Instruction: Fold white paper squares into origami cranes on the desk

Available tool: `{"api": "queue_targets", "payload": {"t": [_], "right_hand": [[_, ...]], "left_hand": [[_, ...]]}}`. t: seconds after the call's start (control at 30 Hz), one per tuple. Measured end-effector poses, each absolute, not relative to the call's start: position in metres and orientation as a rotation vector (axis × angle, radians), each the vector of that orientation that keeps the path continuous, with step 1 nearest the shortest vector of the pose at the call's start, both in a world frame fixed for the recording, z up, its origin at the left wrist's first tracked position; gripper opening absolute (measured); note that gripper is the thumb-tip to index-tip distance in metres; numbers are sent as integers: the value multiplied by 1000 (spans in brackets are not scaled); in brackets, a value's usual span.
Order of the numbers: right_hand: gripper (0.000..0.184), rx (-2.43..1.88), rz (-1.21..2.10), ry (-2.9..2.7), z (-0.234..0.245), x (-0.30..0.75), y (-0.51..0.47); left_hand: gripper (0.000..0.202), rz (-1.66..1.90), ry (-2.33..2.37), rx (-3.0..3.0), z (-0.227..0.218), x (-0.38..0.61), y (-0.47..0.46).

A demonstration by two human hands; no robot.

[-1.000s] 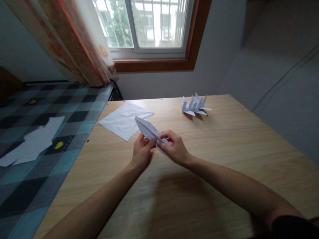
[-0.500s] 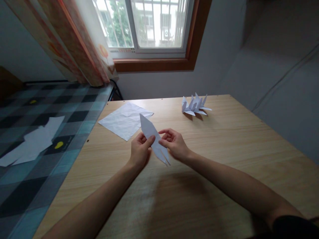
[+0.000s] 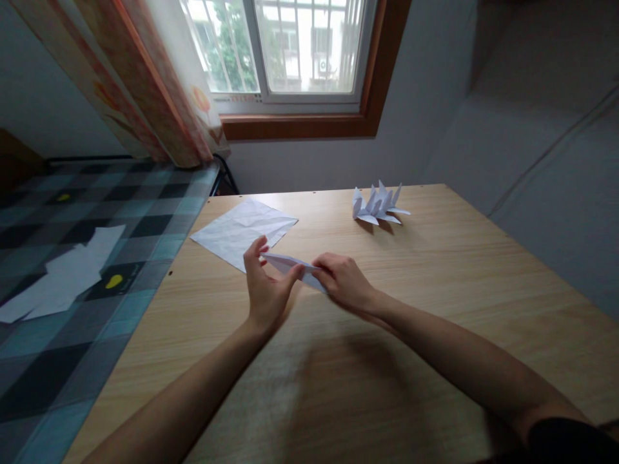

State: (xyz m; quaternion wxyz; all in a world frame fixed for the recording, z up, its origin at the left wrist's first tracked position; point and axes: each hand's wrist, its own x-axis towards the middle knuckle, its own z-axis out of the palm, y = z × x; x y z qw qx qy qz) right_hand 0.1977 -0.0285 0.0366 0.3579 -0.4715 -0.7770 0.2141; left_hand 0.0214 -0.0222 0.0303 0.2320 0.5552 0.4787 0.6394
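Observation:
A folded piece of white paper (image 3: 289, 261) is held between both hands above the table, turned almost edge-on. My left hand (image 3: 269, 283) grips its near side with the thumb, while the index finger reaches up at the far left tip. Around the right end, my right hand (image 3: 342, 278) pinches the paper with thumb and fingers, hiding that end. Just behind my left hand lies a creased white square sheet (image 3: 242, 229), flat on the wood. Farther right stands a row of folded paper cranes or similar pointed figures (image 3: 380, 206), too small to tell exactly.
The light wooden table (image 3: 435, 290) reaches back toward the window wall. At left, a bed with a checked cover (image 3: 53, 361) adjoins it, bearing loose white paper sheets (image 3: 62, 280). A patterned curtain (image 3: 159, 84) hangs beside the window (image 3: 309, 51).
The folded paper has swung from a slanted, face-on pose to a flatter, nearly edge-on one. My left index finger has lifted, and my right hand has closed over the split end.

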Motion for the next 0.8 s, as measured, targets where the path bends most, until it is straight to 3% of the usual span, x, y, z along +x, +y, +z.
{"api": "queue_targets", "payload": {"t": [0.1,0.2,0.3,0.4,0.5,0.6,0.7,0.8], "right_hand": [[18,-1295,150,-2242,42,203,-29],[17,-1270,-187,-2352,42,204,-30],[19,-1132,-284,-2331,39,203,-33],[17,-1110,-246,-2097,34,201,-37],[43,-1157,-49,-1702,28,198,-35],[64,-1130,476,-1429,22,194,-28],[54,-1029,1067,-1266,18,189,-22],[40,-938,1285,-1192,18,186,-22]], "left_hand": [[71,1816,1327,1791,36,16,-22],[40,1566,1254,2030,35,14,-23],[15,1362,1221,2121,32,16,-26],[10,1401,1195,1897,36,20,-29],[10,1421,1170,1523,45,25,-31],[20,1405,1108,1290,48,30,-31],[29,1343,1000,1165,46,35,-31],[34,1267,940,1085,40,37,-32]]}}
